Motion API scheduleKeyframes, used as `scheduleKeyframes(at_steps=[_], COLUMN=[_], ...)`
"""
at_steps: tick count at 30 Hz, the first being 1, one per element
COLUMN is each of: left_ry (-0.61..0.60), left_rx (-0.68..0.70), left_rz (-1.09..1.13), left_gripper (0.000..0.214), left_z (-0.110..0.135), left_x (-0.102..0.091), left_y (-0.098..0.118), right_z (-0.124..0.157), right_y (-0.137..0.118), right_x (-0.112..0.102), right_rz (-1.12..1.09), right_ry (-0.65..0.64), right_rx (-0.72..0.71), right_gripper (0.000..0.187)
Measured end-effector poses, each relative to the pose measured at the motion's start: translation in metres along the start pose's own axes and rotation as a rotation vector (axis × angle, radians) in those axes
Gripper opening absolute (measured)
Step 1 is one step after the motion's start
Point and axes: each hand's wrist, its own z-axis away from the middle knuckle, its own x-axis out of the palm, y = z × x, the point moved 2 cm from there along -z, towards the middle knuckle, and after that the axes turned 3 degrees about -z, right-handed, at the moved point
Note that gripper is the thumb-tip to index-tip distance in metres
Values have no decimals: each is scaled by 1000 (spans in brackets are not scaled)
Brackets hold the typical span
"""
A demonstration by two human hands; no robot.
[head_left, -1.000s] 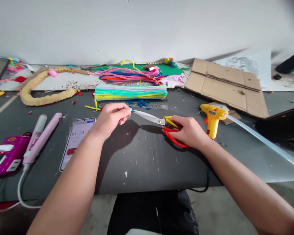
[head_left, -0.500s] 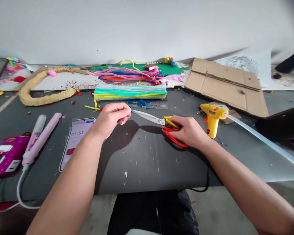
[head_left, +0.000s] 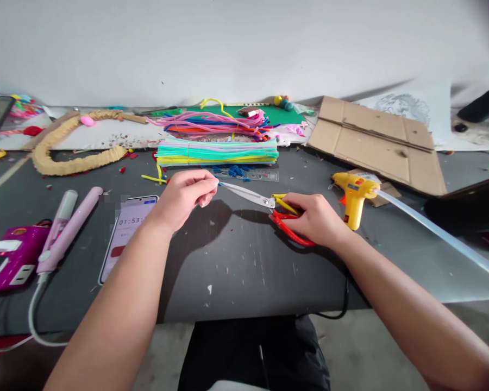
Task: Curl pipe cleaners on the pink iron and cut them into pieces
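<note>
My right hand (head_left: pixel 313 220) grips the red and yellow handles of a pair of scissors (head_left: pixel 250 195) above the dark table (head_left: pixel 228 260). The blades point left and their tips meet my left hand (head_left: pixel 185 195). That hand pinches a small blue piece, likely a bit of pipe cleaner, right at the blade tips; most of the piece is hidden by my fingers. Just behind my hands lie a stack of coloured pipe cleaners (head_left: pixel 217 152) and several blue scraps (head_left: pixel 236 172) on a clear ruler (head_left: pixel 261 176).
A yellow glue gun (head_left: pixel 353 195) with a long glue stick stands right of my right hand. A phone (head_left: pixel 127 233), a pink hair straightener (head_left: pixel 67 228) and a purple device (head_left: pixel 8 260) lie left. Flattened cardboard (head_left: pixel 375 141) lies back right, a tan fuzzy loop (head_left: pixel 71 146) back left.
</note>
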Motion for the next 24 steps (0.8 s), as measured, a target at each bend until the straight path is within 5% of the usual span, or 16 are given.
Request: scheduleKeyframes(at_steps=[24], left_ry=[59], left_rx=[-9], left_rz=[46], left_gripper=[18], left_z=[0], left_x=[5], left_y=[0], right_z=[2], right_y=[-3], right_x=[0], right_rz=[-10], right_ry=[17], right_rx=[-51], right_gripper=[32])
